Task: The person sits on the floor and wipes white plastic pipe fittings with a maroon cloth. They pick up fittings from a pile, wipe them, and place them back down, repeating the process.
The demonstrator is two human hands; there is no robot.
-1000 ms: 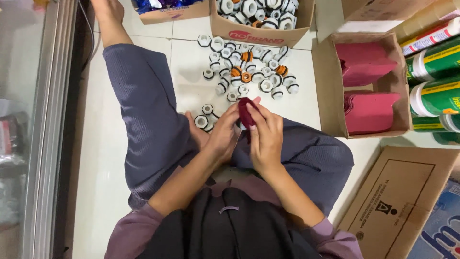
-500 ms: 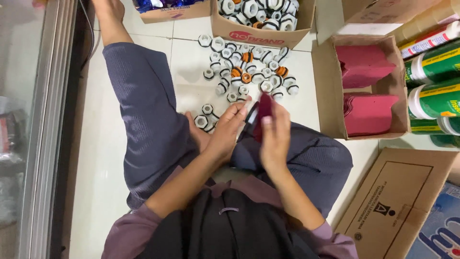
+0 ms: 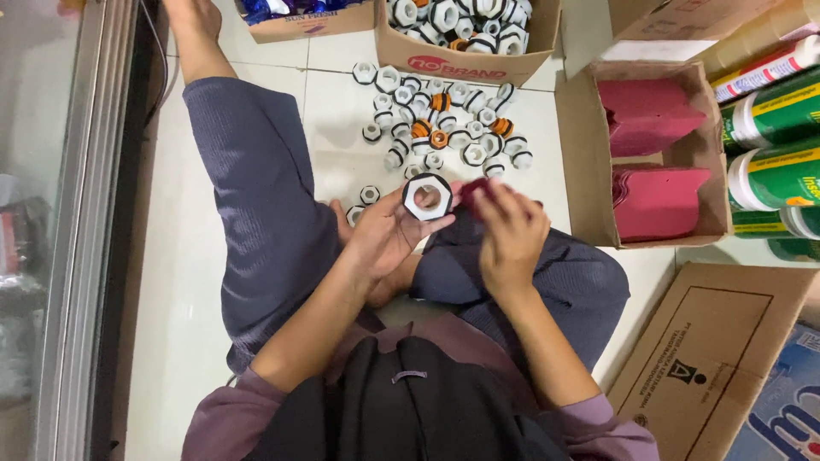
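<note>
**Hex nut held at the left, red piece at the right**

A glass panel (image 3: 34, 256) is seen at the far left, beside the tiled floor (image 3: 179, 282). A grey trouser leg (image 3: 256, 196) is stretched across the tiles. At the centre, a white hex nut (image 3: 427, 196) is pinched upright at the fingertips of the left hand (image 3: 384, 243). Loose nuts (image 3: 444, 137) are scattered on the floor beyond it, near an open box of nuts (image 3: 465, 38). Just right of the hex nut, a dark red piece (image 3: 474, 192) is gripped by the curled fingers of the right hand (image 3: 511, 235). Further right, a carton (image 3: 598, 171) of red cards (image 3: 658, 201) is set, with green cans (image 3: 773, 145) beside it.
</note>
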